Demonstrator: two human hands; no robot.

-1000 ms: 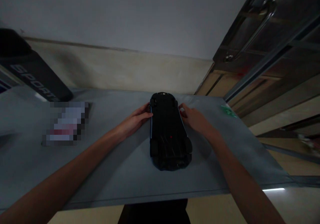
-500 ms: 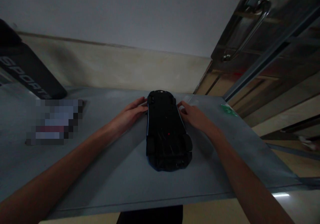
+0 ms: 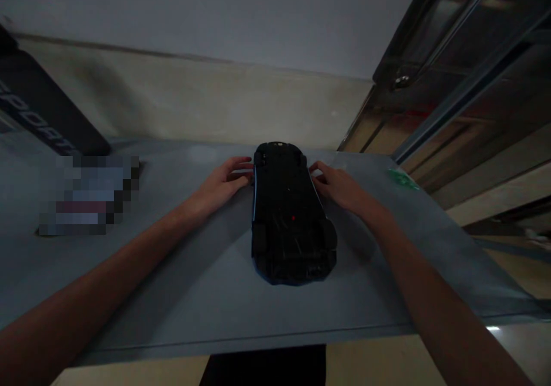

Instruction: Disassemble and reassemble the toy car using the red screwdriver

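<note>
Because its wheels face up, a toy car shows its dark, flat underside, with thin blue body edges along both sides and a tiny red spot towards the nearer end. It lies lengthwise near the middle of a grey-covered table, one end towards the wall, the other towards the wearer, and seems to rest on its roof, a pose that leaves the whole base exposed. Two bare hands flank its farther half. On one side, the left hand has its thumb and fingers bent towards the car's edge; opposite, the right hand curls in the same way, its fingertips partly tucked down beside the body. Their matching positions suggest they are there to steady the car, since a rounded roof would likely rock if left unsupported. Whether either hand actually grips it or only rests alongside cannot be told in this dim light. Well apart to the left are a flat, pixelated object and, just behind that, a dark bottle lettered in pale capitals, both clear of the forearms. A crumpled green scrap lies beyond the right hand, near the table's far right corner.
</note>
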